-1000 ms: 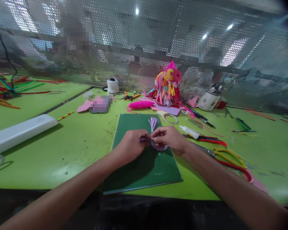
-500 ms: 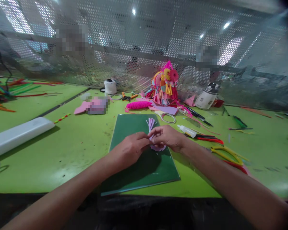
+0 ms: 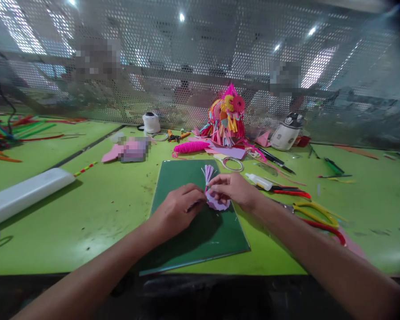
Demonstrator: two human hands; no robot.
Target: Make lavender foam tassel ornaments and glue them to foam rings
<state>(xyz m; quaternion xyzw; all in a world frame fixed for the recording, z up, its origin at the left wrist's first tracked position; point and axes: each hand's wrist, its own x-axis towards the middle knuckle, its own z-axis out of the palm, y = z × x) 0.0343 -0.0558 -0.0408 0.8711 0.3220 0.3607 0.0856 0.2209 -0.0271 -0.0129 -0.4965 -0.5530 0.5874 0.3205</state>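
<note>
A lilac paper piece with a scalloped round part (image 3: 219, 204) and a fringed tassel (image 3: 208, 174) lies over a dark green cutting mat (image 3: 182, 171). A bit of pink shows where tassel and round part meet. My right hand (image 3: 235, 189) has its fingers curled and pinched at this junction, from the right. From the left, the closed fingers of my left hand (image 3: 182, 204) reach the edge of the round part. A thin dark stick-like tool (image 3: 195, 205) shows between those fingers; its exact kind is unclear.
Pliers with yellow handles (image 3: 315, 212), red-handled scissors (image 3: 291, 192) and a white glue bottle (image 3: 259, 181) lie to the right. Behind the mat are a tape roll (image 3: 232, 164), pink yarn (image 3: 191, 147) and a colourful fringed ornament (image 3: 228, 116). A white lamp-like bar (image 3: 30, 193) is at left.
My hands have drawn slightly apart, so more of the scalloped paper shows between them. The dark tool in my left hand now shows. The view has shifted a little.
</note>
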